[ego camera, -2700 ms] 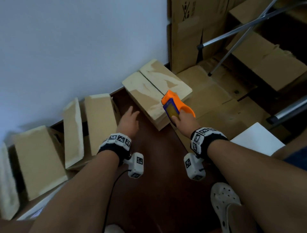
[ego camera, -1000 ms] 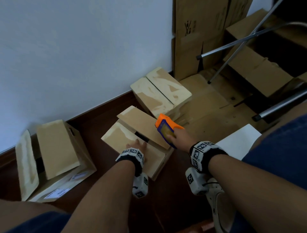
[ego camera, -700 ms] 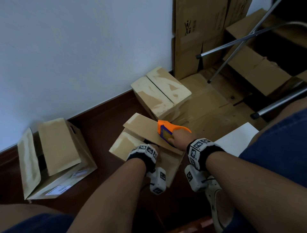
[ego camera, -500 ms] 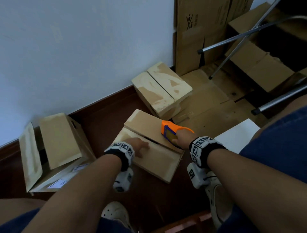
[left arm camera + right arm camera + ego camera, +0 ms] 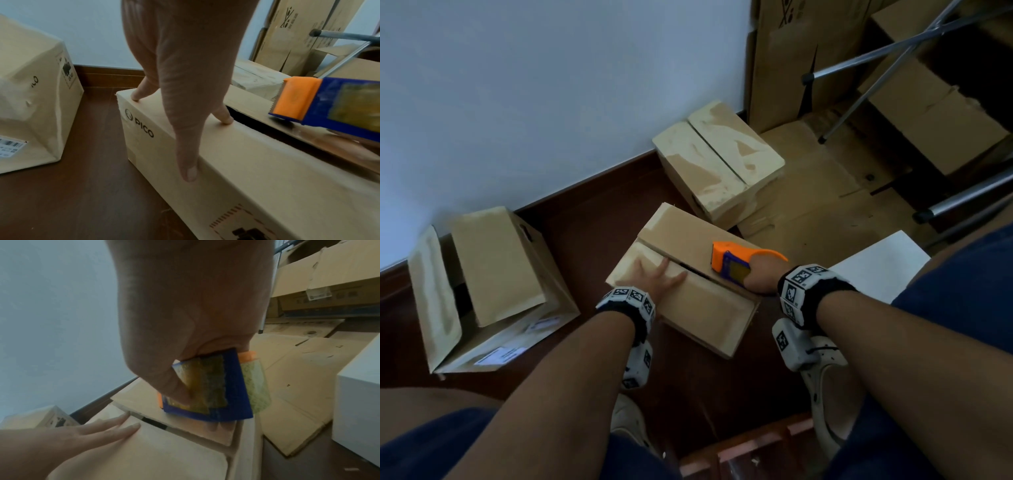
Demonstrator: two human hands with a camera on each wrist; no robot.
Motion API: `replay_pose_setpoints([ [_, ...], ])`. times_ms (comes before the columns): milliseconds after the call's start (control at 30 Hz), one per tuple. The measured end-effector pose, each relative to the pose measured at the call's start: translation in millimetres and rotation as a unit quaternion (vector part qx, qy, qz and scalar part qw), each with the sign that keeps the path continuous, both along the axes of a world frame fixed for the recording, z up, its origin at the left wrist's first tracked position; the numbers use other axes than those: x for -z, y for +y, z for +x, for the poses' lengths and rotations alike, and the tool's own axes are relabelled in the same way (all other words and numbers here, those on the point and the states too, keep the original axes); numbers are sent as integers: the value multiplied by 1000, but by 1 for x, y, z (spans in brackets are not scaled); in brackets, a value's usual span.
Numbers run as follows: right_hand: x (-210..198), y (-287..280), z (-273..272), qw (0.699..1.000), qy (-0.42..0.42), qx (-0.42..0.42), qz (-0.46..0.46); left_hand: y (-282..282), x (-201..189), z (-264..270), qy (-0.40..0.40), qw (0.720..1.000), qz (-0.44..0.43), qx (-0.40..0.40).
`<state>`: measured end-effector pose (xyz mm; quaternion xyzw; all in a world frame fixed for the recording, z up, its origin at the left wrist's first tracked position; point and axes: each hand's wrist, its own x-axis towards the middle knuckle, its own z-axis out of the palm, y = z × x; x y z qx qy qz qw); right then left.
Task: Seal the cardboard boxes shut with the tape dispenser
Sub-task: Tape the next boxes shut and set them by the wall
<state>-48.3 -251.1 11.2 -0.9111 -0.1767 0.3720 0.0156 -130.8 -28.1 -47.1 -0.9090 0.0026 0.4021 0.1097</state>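
A long cardboard box [image 5: 709,308] [image 5: 257,170] lies on the dark floor in front of me, its two top flaps folded down with a narrow dark gap between them. My left hand [image 5: 654,277] [image 5: 185,97] presses flat on the near flap, fingers spread and straight. My right hand [image 5: 760,274] [image 5: 185,321] grips the orange and blue tape dispenser [image 5: 732,262] [image 5: 320,104] [image 5: 213,386], which rests on the far flap [image 5: 681,233] beside the seam. The roll of clear tape [image 5: 255,386] shows behind the blue body.
A second box [image 5: 482,284] with open flaps lies tipped at the left. A box [image 5: 715,161] with flaps shut stands by the white wall. Flattened cardboard [image 5: 818,205], stacked boxes [image 5: 928,113], metal stand legs [image 5: 893,51] and a white box [image 5: 876,270] fill the right.
The long box was pulled away from the wall toward me and its flaps folded down. My left hand went from its edge to flat on the near flap; the dispenser came down onto the far flap.
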Motion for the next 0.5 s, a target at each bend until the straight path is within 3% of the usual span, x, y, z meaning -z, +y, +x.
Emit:
replay_pose_setpoints([
  [233,14,5,-4,997,0,-73,-39,4,38,11,23,999,-4,-32],
  [367,13,6,0,996,-16,-82,-29,-4,26,-1,6,999,-19,-27],
  [500,6,11,1,994,-47,-97,-5,-2,26,-12,-4,994,-41,-106],
])
